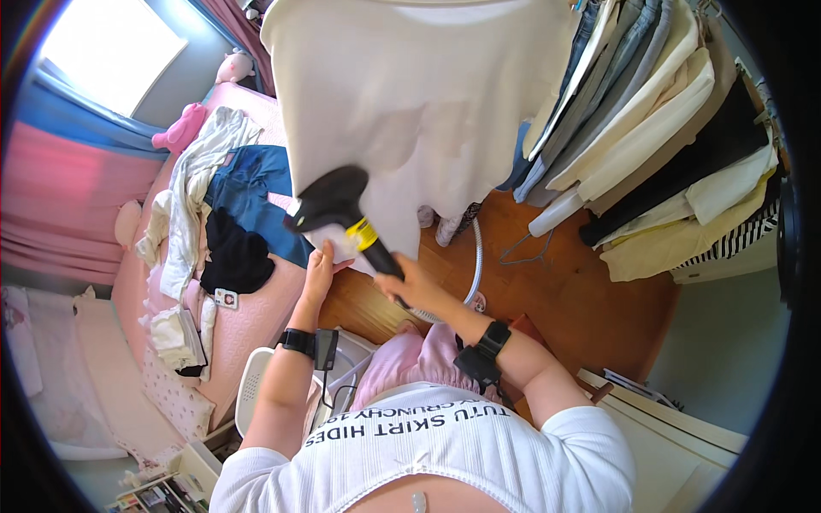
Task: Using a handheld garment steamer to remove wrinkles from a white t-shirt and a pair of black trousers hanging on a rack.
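Observation:
A cream garment [385, 77] hangs in front of me, its lower edge reaching down towards my hands. My right hand [410, 282] grips the handle of a black garment steamer head [333, 199] with a yellow band. A pale ribbed hose [478, 256] runs from near that hand down towards the floor. The steamer head overlaps the garment's lower left part; whether it touches the cloth I cannot tell. With my left hand [324, 266] I hold the garment's bottom left edge, just below the steamer head.
Clothes on hangers [641, 128] fill a rack at the right, above the wooden floor [577, 288]. A blue hanger [529, 250] lies low there. At the left, a pink bed [256, 320] bears jeans [250, 179], a black garment [234, 253] and folded clothes [176, 336]. A white chair [253, 385] stands beside me.

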Available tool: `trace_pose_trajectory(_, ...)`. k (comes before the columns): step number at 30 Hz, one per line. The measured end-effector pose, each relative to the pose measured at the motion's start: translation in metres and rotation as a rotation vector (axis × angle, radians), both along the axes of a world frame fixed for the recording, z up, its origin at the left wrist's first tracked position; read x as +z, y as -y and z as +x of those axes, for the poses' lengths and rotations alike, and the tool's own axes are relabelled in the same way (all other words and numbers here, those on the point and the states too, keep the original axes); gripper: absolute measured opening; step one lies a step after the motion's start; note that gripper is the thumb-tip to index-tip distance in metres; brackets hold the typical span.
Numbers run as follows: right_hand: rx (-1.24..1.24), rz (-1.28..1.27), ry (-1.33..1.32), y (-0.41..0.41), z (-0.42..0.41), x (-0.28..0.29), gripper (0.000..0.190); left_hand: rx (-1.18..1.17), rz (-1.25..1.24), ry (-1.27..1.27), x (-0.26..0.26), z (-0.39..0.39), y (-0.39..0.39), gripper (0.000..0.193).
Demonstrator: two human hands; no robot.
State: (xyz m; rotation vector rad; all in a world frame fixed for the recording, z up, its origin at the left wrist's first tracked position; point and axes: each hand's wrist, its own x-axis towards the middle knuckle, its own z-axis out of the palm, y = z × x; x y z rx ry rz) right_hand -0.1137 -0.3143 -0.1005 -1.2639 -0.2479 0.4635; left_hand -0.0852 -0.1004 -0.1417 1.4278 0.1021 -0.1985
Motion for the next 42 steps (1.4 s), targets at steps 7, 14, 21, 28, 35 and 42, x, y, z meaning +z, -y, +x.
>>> trace_pose_trajectory(7,-0.594,0.342,-0.158,0.077,0.079,0.038,0.021,0.073,0.108,0.024,0.016,-0.012,-0.024,0.046)
trace_pose_trajectory(14,-0.631,0.123,0.186,0.075,0.053,0.045,0.02,0.093,-0.035,-0.061,0.026,-0.011,-0.019,0.049)
trace_pose_trajectory(21,-0.356,-0.545,0.72,0.052,0.071,0.07,0.045,0.119,0.119,0.037,0.019,-0.008,-0.025,0.036)
trace_pose_trajectory(28,-0.468,-1.046,0.558,0.135,0.094,0.011,0.04,0.273,0.125,0.094,0.03,-0.003,-0.032,0.033)
trace_pose_trajectory(35,-0.607,-0.598,0.501,0.159,0.076,0.027,0.033,0.289,0.04,-0.017,0.025,-0.01,-0.028,0.05)
trace_pose_trajectory(42,-0.626,0.039,0.353,0.075,0.091,0.095,0.019,-0.028,0.315,0.082,0.007,-0.018,-0.03,0.026)
